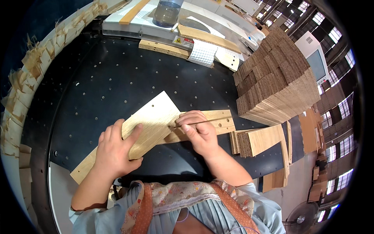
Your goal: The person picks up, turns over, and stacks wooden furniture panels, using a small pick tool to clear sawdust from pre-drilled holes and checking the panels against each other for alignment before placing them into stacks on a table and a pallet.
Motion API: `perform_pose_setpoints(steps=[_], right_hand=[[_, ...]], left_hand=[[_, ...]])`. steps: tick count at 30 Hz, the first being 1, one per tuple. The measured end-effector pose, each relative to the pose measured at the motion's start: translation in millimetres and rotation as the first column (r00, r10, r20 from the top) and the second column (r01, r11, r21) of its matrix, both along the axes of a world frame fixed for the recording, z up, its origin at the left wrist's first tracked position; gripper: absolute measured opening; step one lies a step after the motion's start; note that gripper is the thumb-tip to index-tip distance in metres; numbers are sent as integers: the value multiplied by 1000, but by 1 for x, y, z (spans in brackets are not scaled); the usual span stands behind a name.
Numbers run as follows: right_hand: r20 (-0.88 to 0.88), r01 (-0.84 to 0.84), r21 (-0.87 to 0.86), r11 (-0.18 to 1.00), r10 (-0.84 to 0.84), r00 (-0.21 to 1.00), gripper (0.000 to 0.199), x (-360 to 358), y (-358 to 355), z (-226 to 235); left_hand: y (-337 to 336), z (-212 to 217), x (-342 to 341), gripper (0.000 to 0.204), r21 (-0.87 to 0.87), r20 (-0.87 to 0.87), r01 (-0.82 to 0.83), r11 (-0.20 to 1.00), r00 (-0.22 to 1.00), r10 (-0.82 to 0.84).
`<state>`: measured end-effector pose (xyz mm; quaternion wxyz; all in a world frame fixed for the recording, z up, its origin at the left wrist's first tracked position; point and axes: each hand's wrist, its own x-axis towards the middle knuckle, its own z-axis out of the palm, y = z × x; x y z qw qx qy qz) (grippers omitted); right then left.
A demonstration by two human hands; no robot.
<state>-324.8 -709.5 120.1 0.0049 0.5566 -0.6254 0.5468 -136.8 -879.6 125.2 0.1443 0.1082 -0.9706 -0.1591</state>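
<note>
- My left hand (115, 150) lies flat on the board (136, 134), fingers spread and thumb out along its right edge; it presses down rather than closing a grip round anything.
- The board is pale wood with a small hole near its far corner. It lies slantwise on the black bench (117, 78), its near end close to the bench's front edge.
- My right hand (198, 132) sits just right of the board, its grip pinched shut on a thin stick (194, 123) between thumb and forefinger.
- Under that hand lies a strip (218, 119) of pale wood with holes in it, touching the board and partly tucked beneath it.
- Right of the board, past my right hand, stands a small stack (257, 140) of cut pieces; beyond that rises a tall pile (280, 78) of the same.
- Beyond the board, at the bench's far edge, sits a grey machine (156, 23) with a dark jar (167, 11) on it.
- Left of the board, wood scraps (35, 62) line the bench's curved rim.
</note>
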Motion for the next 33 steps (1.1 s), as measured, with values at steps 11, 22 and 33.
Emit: perform_pose_setpoints(steps=[11, 22, 33], right_hand=[[-65, 28, 62, 998, -23, 998, 5, -2, -3, -17], [5, 15, 84, 996, -15, 1000, 3, 1, -5, -15], [28, -15, 52, 999, 14, 1000, 5, 3, -7, -12]], left_hand=[[-3, -11, -5, 75, 96, 21, 45, 994, 999, -47], [-3, -10, -7, 76, 83, 73, 50, 995, 996, -56], [-4, -9, -7, 75, 90, 60, 51, 995, 997, -56]])
